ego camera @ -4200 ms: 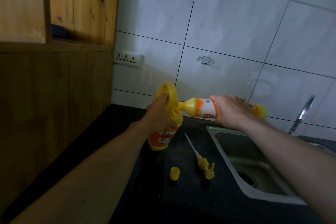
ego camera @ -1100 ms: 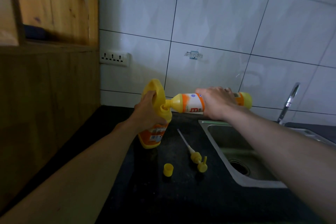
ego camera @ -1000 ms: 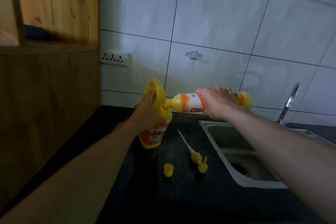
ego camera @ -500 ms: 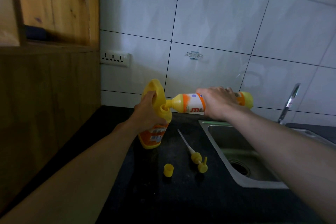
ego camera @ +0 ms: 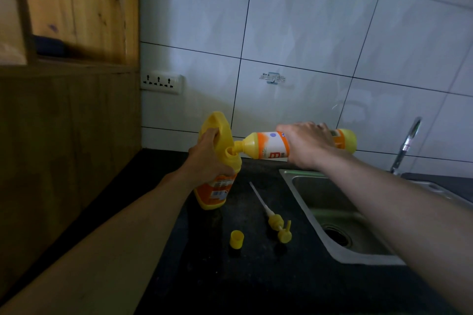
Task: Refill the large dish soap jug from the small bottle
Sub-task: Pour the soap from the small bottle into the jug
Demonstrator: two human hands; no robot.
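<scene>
The left hand point(ego camera: 204, 158) grips the large jug point(ego camera: 216, 193) at its handle, and the jug stands on the dark worktop point(ego camera: 256, 279). The right hand point(ego camera: 307, 143) holds the small bottle point(ego camera: 266, 144) almost lying flat, with its neck at the open mouth of the jug. On the worktop in front of the jug lie a small yellow cap point(ego camera: 236, 238) and, just beside it to the right, a yellow pump point(ego camera: 277, 225) with a long white tube. A steel sink point(ego camera: 327, 194) is on the right, with a faucet point(ego camera: 407, 140) behind it. A white socket point(ego camera: 161, 83) sits on the tiled wall point(ego camera: 307, 33), next to a wooden cabinet point(ego camera: 64, 135).
</scene>
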